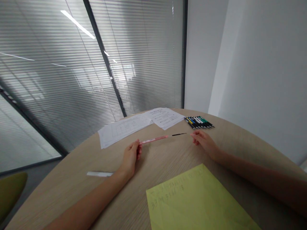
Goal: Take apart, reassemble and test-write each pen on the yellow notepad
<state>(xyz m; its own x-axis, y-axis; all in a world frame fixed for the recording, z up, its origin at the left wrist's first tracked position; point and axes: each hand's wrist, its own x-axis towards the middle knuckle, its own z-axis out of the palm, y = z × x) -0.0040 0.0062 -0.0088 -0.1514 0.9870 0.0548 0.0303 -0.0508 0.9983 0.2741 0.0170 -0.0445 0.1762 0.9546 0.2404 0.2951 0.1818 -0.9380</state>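
My left hand point(131, 156) is closed on the near end of a pink pen barrel point(153, 139), held a little above the round wooden table point(165, 159). My right hand point(203, 141) pinches the end of a thin dark refill point(178, 134) that sticks out of the barrel's far end. The two hands are apart, with the pen stretched between them. A row of several pens point(199, 122) lies just beyond my right hand.
A yellow sheet point(196, 201) with handwriting lies near me. Two white printed papers point(124, 128) point(165, 117) rest at the table's far side. A small white strip point(99, 174) lies left of my left forearm. Glass walls with blinds stand behind.
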